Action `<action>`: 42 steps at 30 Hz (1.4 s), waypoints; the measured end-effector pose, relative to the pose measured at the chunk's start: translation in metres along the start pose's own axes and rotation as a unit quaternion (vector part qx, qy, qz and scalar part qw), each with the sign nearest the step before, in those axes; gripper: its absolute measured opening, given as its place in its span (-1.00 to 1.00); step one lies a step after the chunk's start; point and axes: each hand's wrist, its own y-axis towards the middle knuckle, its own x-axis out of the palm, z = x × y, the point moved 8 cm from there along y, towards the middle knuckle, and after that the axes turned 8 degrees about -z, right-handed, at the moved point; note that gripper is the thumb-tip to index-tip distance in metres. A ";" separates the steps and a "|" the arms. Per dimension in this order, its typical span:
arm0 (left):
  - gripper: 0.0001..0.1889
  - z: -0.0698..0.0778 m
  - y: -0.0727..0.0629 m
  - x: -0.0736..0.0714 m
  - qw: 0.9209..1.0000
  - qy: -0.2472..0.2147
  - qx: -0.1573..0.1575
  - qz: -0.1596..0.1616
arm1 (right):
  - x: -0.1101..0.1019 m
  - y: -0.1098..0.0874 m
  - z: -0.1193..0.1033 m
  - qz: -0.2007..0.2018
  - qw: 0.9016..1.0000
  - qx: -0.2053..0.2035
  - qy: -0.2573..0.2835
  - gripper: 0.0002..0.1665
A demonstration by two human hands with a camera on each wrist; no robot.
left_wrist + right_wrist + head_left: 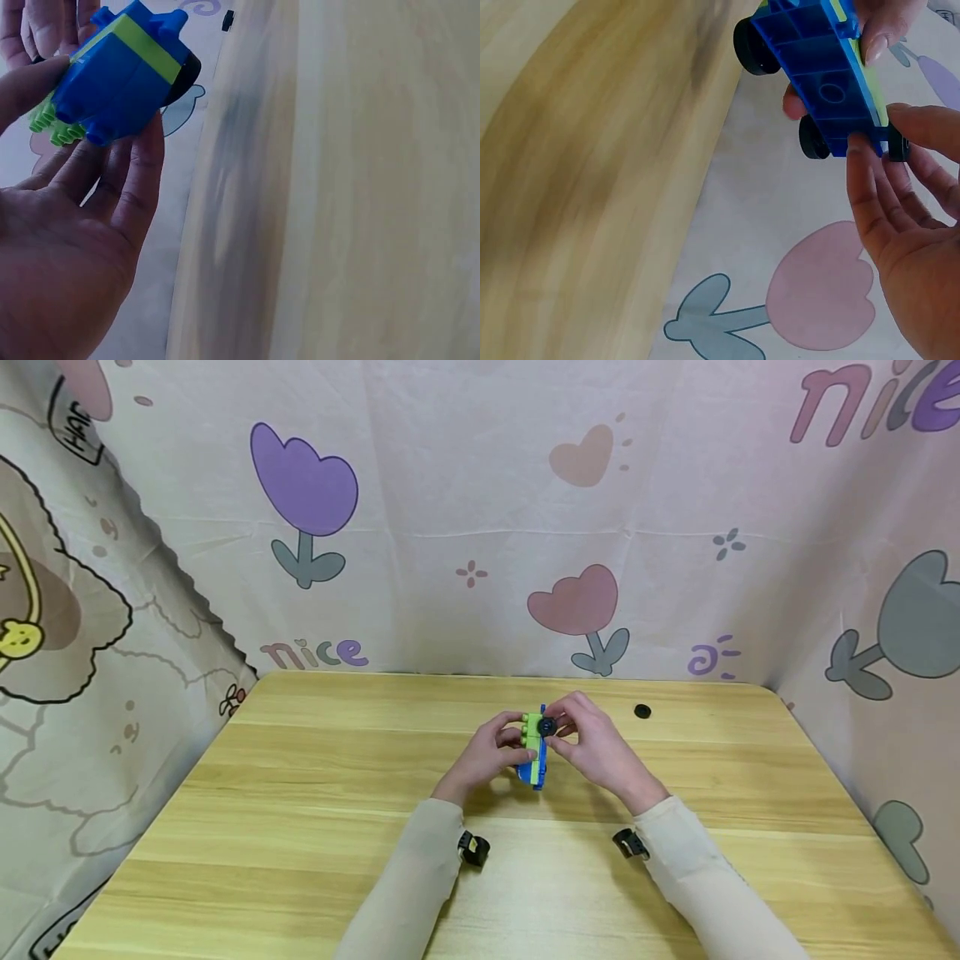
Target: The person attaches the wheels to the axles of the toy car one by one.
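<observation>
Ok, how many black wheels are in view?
4: one wheel on the table, another pinched by the right hand at the car, a third and fourth along the car's opposite side.

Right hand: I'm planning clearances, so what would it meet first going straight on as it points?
The black wheel that the right hand pinches, then the blue-and-green toy car; the left hand probably comes next, though depth is unclear.

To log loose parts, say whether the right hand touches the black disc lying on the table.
Apart: the head view shows bare tabletop between the right hand and the black disc.
</observation>
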 end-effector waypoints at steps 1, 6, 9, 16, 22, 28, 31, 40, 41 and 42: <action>-0.40 -0.005 0.002 -0.001 1.000 -0.001 0.004 0.000 | 0.001 0.000 0.000 0.000 1.000 0.001 0.004 -0.63; -0.47 -0.028 0.013 -0.005 1.000 0.009 0.006 0.015 | 0.003 0.000 0.000 0.001 1.000 0.002 0.018 -0.62; -0.50 -0.028 0.013 -0.006 1.000 0.015 -0.003 0.027 | 0.005 0.000 -0.001 0.001 1.000 -0.005 0.026 -0.62; -0.54 -0.026 0.013 -0.007 0.999 0.004 0.006 0.034 | 0.005 0.000 0.000 0.001 0.998 -0.021 0.058 -0.69; -0.52 -0.022 0.011 -0.008 0.999 0.008 0.012 0.035 | 0.001 -0.001 0.004 0.015 0.997 -0.010 0.069 -0.80; -0.51 -0.022 0.011 -0.010 0.999 0.002 0.015 0.042 | 0.003 -0.001 0.013 0.018 0.992 0.045 0.121 -0.83; -0.51 -0.022 0.010 -0.011 0.999 0.005 0.015 0.047 | 0.006 -0.001 0.017 0.007 0.986 0.066 0.154 -0.83; -0.56 -0.022 0.012 -0.011 0.999 -0.009 0.022 0.047 | 0.013 0.000 0.018 -0.027 0.976 0.062 0.205 -0.74; -0.57 -0.022 0.012 -0.011 0.999 -0.011 0.022 0.047 | 0.013 0.000 0.019 -0.029 0.976 0.063 0.208 -0.74; -0.57 -0.022 0.012 -0.011 0.999 -0.012 0.021 0.047 | 0.014 0.000 0.019 -0.030 0.975 0.064 0.212 -0.74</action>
